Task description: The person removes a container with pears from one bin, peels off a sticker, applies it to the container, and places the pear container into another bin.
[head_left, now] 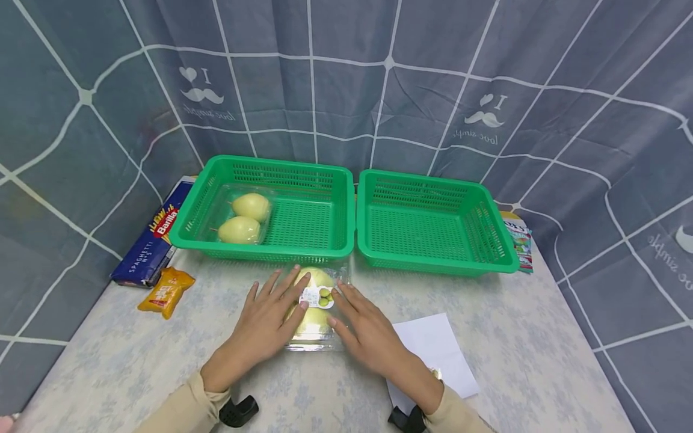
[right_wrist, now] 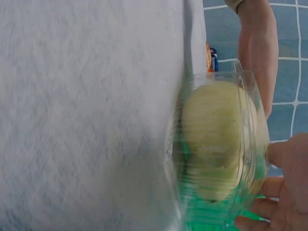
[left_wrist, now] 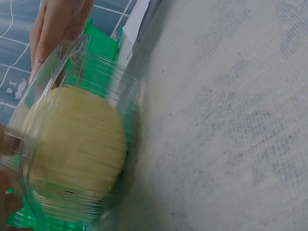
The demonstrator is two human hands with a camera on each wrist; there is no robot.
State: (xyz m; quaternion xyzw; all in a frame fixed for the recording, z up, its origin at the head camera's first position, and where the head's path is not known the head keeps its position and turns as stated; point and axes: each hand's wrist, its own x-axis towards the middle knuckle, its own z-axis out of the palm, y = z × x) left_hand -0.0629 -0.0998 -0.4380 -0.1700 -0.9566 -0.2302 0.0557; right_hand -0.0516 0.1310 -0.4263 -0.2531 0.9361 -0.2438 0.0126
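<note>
My left hand (head_left: pixel 265 325) and right hand (head_left: pixel 368 328) lie flat, fingers straight, on the clear pear pack (head_left: pixel 316 313) on the table (head_left: pixel 108 361), just before two green baskets (head_left: pixel 325 240), white paper (head_left: pixel 438 355) beside my right wrist.

Looks like a staged recording booth, not a real kitchen or shop. Grey-blue printed curtain (head_left: pixel 346 90) with a white grid and moustache motif hangs as backdrop on 3 sides. Small table (head_left: pixel 108 361) under a pale floral cloth. Grocery props laid out: 2 green plastic baskets (head_left: pixel 433 258), Barilla spaghetti box (head_left: pixel 154 243), yellow snack packet (head_left: pixel 165 290), packed pears (head_left: pixel 245 219).
</note>
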